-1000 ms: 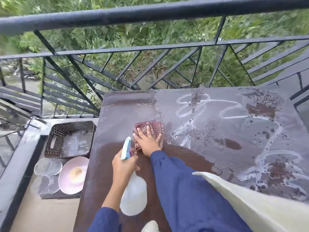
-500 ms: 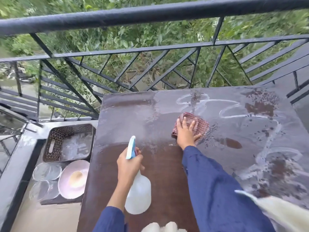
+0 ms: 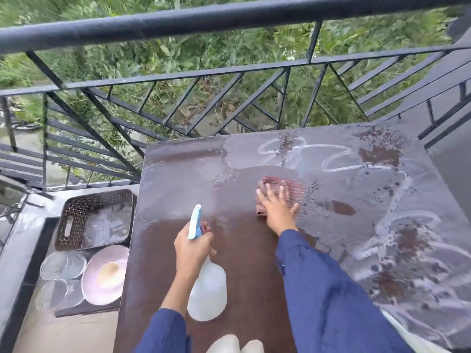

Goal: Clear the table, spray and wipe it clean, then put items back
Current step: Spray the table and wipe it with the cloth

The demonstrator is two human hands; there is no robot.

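Note:
A dark brown table [image 3: 178,179] fills the middle and right of the head view, with wet streaks and white foam trails across its far and right parts. My right hand [image 3: 276,208] presses flat, fingers spread, on a red checked cloth [image 3: 288,189] near the table's middle. My left hand [image 3: 191,248] grips a white spray bottle [image 3: 207,294] by its neck, above the near-left part of the table. The bottle's blue nozzle [image 3: 195,221] points away from me.
On the floor left of the table lie a brown perforated tray [image 3: 74,215], a pink plate [image 3: 104,276] and two clear glass bowls [image 3: 62,266]. A black metal railing [image 3: 229,19] runs along the far side, with greenery beyond. Railing bars also close the right side.
My right hand has slid the cloth to the right, from the table's left part to its middle, leaving a wiped dark band. My left hand and the bottle have stayed about where they were.

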